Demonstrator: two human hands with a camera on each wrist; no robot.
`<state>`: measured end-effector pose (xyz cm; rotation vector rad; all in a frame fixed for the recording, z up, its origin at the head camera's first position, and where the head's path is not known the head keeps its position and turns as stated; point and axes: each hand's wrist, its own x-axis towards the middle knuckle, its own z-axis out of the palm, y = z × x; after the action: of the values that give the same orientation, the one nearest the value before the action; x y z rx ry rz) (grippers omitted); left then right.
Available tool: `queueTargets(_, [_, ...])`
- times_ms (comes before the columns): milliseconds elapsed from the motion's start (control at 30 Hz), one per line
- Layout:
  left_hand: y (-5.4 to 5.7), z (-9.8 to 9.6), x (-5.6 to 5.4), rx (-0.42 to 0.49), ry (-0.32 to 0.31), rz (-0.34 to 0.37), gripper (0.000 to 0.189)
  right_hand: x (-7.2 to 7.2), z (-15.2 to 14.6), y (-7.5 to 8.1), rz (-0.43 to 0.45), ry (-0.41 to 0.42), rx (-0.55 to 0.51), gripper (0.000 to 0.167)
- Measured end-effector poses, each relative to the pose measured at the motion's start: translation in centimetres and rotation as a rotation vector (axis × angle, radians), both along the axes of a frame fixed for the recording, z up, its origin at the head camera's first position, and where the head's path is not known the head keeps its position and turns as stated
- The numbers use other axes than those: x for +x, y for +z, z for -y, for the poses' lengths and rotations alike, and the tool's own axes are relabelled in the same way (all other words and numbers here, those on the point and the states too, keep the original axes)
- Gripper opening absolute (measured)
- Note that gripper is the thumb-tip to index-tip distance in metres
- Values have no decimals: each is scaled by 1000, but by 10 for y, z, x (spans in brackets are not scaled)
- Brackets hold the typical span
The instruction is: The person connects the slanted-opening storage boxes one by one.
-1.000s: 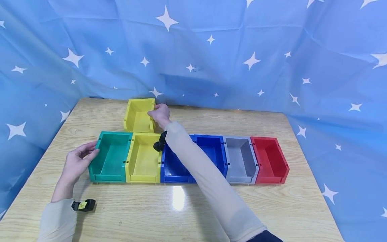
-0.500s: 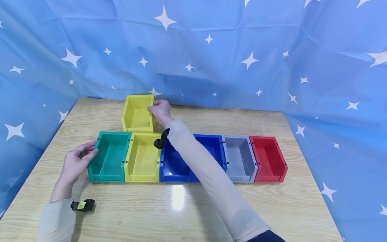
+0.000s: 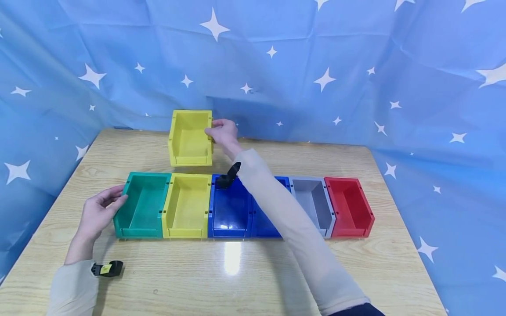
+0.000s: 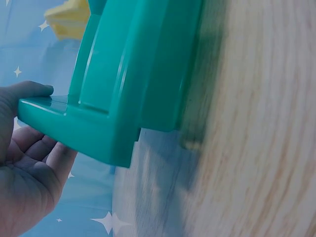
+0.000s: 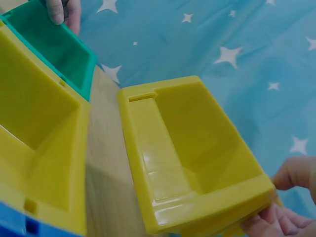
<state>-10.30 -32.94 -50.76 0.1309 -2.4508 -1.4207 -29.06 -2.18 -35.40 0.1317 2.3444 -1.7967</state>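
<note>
My right hand [image 3: 224, 134] pinches the right side wall of a yellow bin [image 3: 190, 136], thumb on the inside and fingers outside. That bin hangs above the back of the table, behind the row of bins. In the right wrist view the held yellow bin [image 5: 207, 133] is tilted, its inside bare. My left hand [image 3: 99, 210] grips the left wall of the green bin [image 3: 144, 206] at the row's left end. The left wrist view shows the thumb over the green bin's rim [image 4: 44, 106], with fingers below.
Right of the green bin stand a second yellow bin [image 3: 187, 210], two blue bins [image 3: 231, 206], a grey bin [image 3: 312, 202] and a red bin [image 3: 349, 206], side by side on the wooden table [image 3: 178, 281]. A blue star-patterned cloth [image 3: 276, 66] hangs behind.
My right hand has lifted the yellow bin from behind the row and carried it up and slightly right. The left hand keeps its grip on the green bin.
</note>
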Motion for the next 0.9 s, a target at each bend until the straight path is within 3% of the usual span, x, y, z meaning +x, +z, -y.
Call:
queueTargets(167, [5, -4, 1, -13, 6, 8, 62, -2, -22, 10, -7, 10, -31, 29])
queueTargets(400, [35, -22, 11, -21, 9, 53, 41, -6, -53, 18, -7, -17, -40, 29])
queueTargets(467, [32, -20, 10, -8, 11, 60, 41, -8, -62, 20, -5, -27, -41, 30])
queueTargets(633, [3, -2, 2, -6, 19, 29, 50, -11, -86, 24, -6, -56, -47, 32])
queueTargets(700, [1, 0, 2, -21, 3, 18, 53, -11, -96, 25, -11, -62, -53, 32])
queueTargets(800, [9, -6, 4, -4, 5, 22, 45, -11, -110, 28, -20, -68, -52, 33])
queueTargets(900, [30, -20, 11, -16, 10, 41, 39, -10, -124, 32, -27, -74, -40, 34])
